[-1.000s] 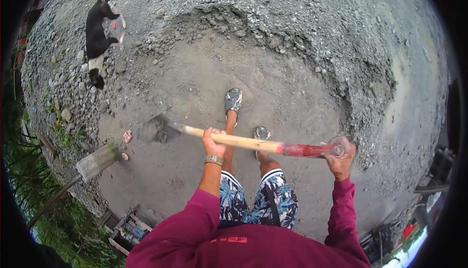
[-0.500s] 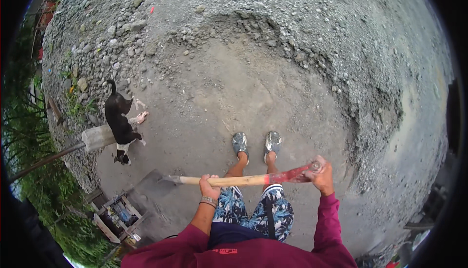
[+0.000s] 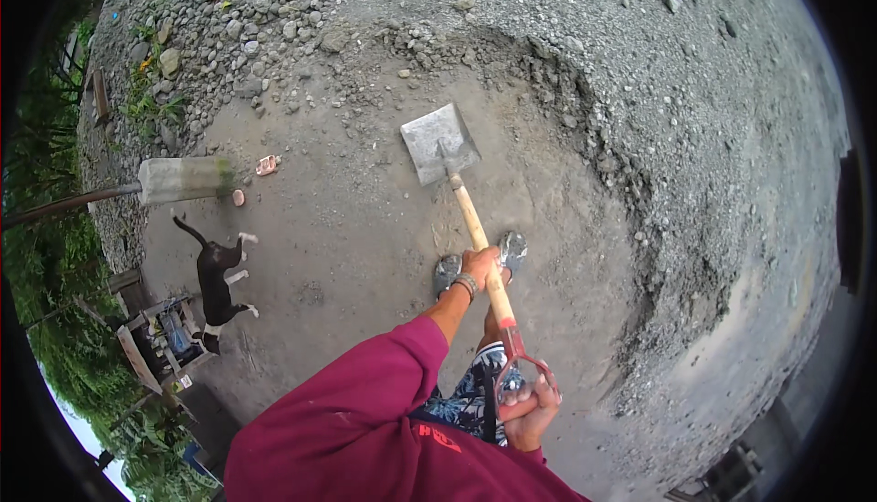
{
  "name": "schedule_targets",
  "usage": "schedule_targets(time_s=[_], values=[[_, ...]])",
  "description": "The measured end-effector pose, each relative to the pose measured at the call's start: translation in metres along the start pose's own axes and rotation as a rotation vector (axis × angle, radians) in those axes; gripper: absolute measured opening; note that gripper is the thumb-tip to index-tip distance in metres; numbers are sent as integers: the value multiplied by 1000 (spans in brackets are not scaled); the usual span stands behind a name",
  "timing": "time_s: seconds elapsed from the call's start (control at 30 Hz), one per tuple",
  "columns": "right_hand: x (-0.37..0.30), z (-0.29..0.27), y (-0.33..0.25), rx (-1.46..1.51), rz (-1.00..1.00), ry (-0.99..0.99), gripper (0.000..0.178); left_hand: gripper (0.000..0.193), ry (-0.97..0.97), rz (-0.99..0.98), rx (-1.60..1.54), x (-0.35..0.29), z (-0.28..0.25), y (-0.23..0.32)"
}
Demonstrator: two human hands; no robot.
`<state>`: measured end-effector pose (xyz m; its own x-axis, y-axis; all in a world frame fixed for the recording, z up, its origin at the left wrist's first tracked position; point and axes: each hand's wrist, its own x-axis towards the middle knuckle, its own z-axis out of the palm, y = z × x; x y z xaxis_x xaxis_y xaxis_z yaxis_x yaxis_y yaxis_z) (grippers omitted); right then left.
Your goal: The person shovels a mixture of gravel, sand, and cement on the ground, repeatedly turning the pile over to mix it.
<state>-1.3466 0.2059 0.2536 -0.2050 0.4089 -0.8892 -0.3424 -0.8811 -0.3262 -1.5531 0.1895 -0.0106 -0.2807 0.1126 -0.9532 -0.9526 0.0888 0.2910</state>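
A shovel point(image 3: 476, 220) slants across in front of my body, its square metal blade point(image 3: 433, 141) pointing away from me above the bare ground. Wrapped round the middle of the wooden shaft is my left hand point(image 3: 480, 266), with a banded bracelet or watch at the wrist. My right hand point(image 3: 534, 415) is closed on the crossbar of the red D-shaped grip, close to my shorts. The blade looks empty of gravel. My shoes point(image 3: 513, 253) stand below the shaft, partly hidden by it and my left hand.
A gravel bank point(image 3: 658, 91) curves round the far and right sides. Loose stones point(image 3: 265, 9) lie at the far left. A black-and-white dog point(image 3: 216, 281) is at left, near a concrete-footed post point(image 3: 183, 179) and a wooden crate point(image 3: 164, 342) holding odds and ends.
The shovel has swung from crosswise, blade at left, to pointing ahead. Both hands kept hold, the right moving nearer my body. The dog has walked toward the crate.
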Motion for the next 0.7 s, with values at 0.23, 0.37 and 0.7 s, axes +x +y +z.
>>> schedule_targets(time_s=[0.23,0.37,0.7], values=[[136,128,-14,65,-9,45,17,15,-187,-85,-154,26,87,90],[126,139,-20,20,18,55,27,12,-151,-105,-134,9,91,104],[224,306,-95,50,-134,-138,32,13,-79,-104,-105,69,205,249]])
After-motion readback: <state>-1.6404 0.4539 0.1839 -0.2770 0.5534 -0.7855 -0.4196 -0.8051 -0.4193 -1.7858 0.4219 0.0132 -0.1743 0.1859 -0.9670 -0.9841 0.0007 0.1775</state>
